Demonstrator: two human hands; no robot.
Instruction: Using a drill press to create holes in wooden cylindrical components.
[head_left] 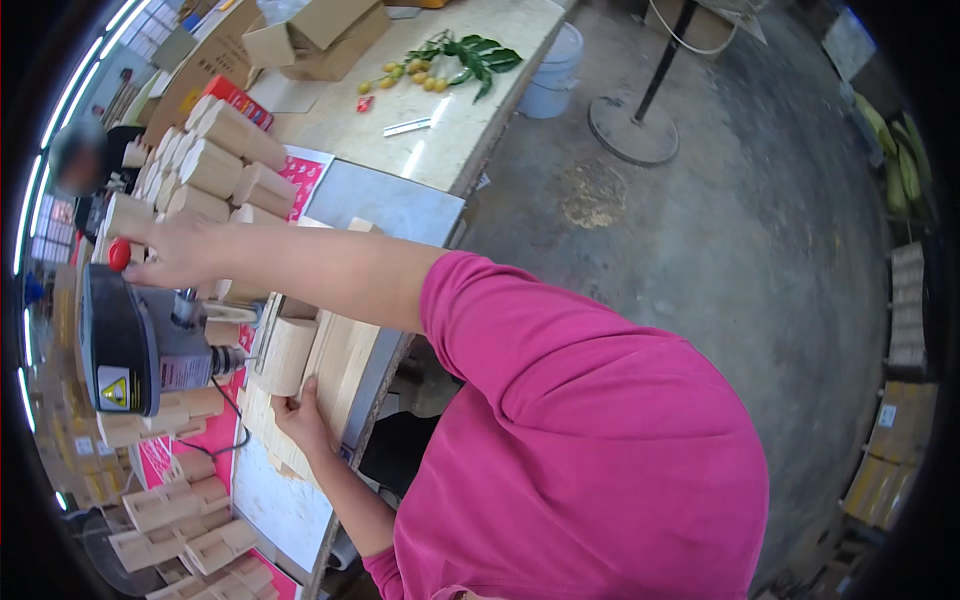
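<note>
A wooden block [285,352] with a rounded face sits on a pale wooden board jig [342,362], under the chuck [229,358] of a small drill press [125,340]. My left hand [303,420] holds the block at its near end, fingers bent against its side. My right arm reaches across to the machine, where my right hand [182,250] is closed at the red-knobbed lever [120,254]; part of the grip is hidden. The thin bit points at the block. Whether it has entered the wood, I cannot tell.
Stacked wooden blocks [210,168] stand beyond the machine, with cut pieces [165,507] at lower left. A leafy branch with yellow fruit [440,75], a cardboard box [315,40] and a white bucket [553,70] are farther up. Another person [85,165] is at far left.
</note>
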